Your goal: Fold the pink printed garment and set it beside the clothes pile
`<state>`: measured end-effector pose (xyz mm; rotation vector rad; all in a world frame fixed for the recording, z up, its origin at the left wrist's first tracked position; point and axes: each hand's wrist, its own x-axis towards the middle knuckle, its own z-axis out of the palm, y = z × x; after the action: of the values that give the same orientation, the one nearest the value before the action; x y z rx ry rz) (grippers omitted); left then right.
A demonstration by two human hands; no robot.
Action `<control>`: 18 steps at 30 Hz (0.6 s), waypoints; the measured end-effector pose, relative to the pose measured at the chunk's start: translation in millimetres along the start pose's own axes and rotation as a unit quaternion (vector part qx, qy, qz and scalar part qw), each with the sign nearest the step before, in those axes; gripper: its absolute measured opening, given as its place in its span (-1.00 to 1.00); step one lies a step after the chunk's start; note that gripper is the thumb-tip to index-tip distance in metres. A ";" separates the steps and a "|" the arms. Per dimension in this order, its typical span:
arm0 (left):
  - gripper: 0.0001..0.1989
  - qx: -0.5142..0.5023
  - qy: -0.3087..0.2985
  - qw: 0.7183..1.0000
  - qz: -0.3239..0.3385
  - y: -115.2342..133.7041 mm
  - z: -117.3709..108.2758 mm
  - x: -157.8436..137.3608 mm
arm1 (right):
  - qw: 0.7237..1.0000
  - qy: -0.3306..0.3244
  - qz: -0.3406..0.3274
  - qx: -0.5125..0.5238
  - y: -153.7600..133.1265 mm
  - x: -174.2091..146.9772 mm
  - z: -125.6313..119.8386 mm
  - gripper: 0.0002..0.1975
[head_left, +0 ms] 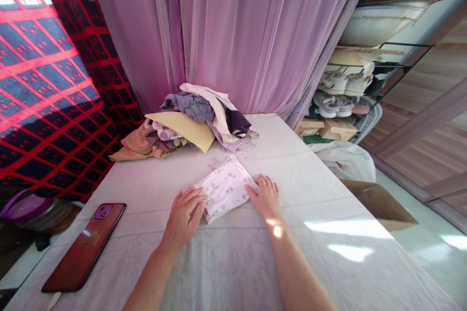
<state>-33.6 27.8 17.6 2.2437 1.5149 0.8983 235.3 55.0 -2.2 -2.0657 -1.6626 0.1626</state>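
A folded piece of light pink clothing with a small print lies flat on the table in front of me. My left hand rests against its left end, fingers stretched out and touching the cloth. At the right end is my right hand, its thumb on the fabric and its other fingers laid out along the edge. Neither hand lifts the cloth. Behind it, a loose heap of clothes in beige, grey, purple and pink stands by the curtain.
A red phone with a cable attached lies at the left on the white tablecloth. Purple curtains hang behind the table. On the right are a shoe rack, a cardboard box and a white plastic bag. A purple-lidded container is at far left.
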 end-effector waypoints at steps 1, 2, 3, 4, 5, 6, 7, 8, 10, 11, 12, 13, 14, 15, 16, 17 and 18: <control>-0.67 0.001 0.003 1.000 0.005 5.2 -2.2 7.1 | 1.000 -0.003 -0.001 0.005 -0.3 -0.5 -0.2 -0.67; -0.67 0.003 -0.004 1.000 0.017 11.4 -3.5 16.1 | 1.000 -0.003 -0.001 0.010 -0.7 -0.5 -0.4 -0.67; -0.66 0.004 -0.020 0.999 0.035 18.1 -3.4 26.6 | 1.000 0.002 0.004 0.014 -1.1 -0.2 -0.7 -0.68; -0.65 0.005 -0.037 0.998 0.053 24.7 -1.4 38.1 | 1.000 0.011 0.013 0.015 -1.4 0.2 -1.1 -0.68; -0.65 0.010 -0.060 0.996 0.071 30.4 2.6 49.9 | 0.999 0.023 0.024 0.015 -1.6 0.6 -1.5 -0.67; -0.65 0.017 -0.084 0.993 0.087 34.8 8.4 61.2 | 0.999 0.033 0.035 0.012 -1.7 0.8 -2.0 -0.67; -0.65 0.028 -0.110 0.988 0.102 37.5 15.5 71.4 | 0.998 0.039 0.044 0.009 -1.6 0.9 -2.5 -0.67; -0.64 0.041 -0.130 0.984 0.113 38.4 23.3 79.9 | 0.998 0.039 0.049 0.008 -1.4 0.8 -3.1 -0.68; -0.58 0.078 -0.157 0.979 0.102 35.3 38.1 90.8 | 0.998 0.029 0.048 0.013 -0.4 0.6 -3.7 -0.71; -0.53 0.097 -0.168 0.977 0.085 32.3 43.9 93.2 | 0.998 0.024 0.047 0.018 0.4 0.5 -3.6 -0.74; -0.48 0.114 -0.177 0.975 0.068 29.2 48.0 94.1 | 0.998 0.023 0.048 0.024 1.3 0.7 -3.2 -0.76; -0.45 0.129 -0.187 0.973 0.052 26.5 50.5 94.1 | 0.998 0.026 0.050 0.030 2.4 1.0 -2.5 -0.77; -0.42 0.142 -0.196 0.969 0.039 24.8 51.4 93.6 | 0.997 0.033 0.051 0.036 3.5 1.6 -1.4 -0.78; -0.40 0.152 -0.206 0.966 0.031 24.4 50.9 93.3 | 0.997 0.046 0.051 0.042 4.6 2.5 -0.1 -0.78; -0.40 0.161 -0.216 0.963 0.024 25.4 49.4 93.7 | 0.996 0.062 0.046 0.050 5.6 3.6 1.3 -0.77; -0.42 0.169 -0.224 0.960 0.018 27.7 47.6 95.1 | 0.995 0.080 0.032 0.058 6.4 4.9 2.7 -0.75; -0.46 0.176 -0.228 0.958 0.015 31.0 45.8 97.6 | 0.993 0.095 0.008 0.068 6.8 6.3 4.0 -0.71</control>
<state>42.9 108.5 32.3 2.4876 1.5047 0.0910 241.4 61.1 -7.4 -1.9292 -1.4797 0.0800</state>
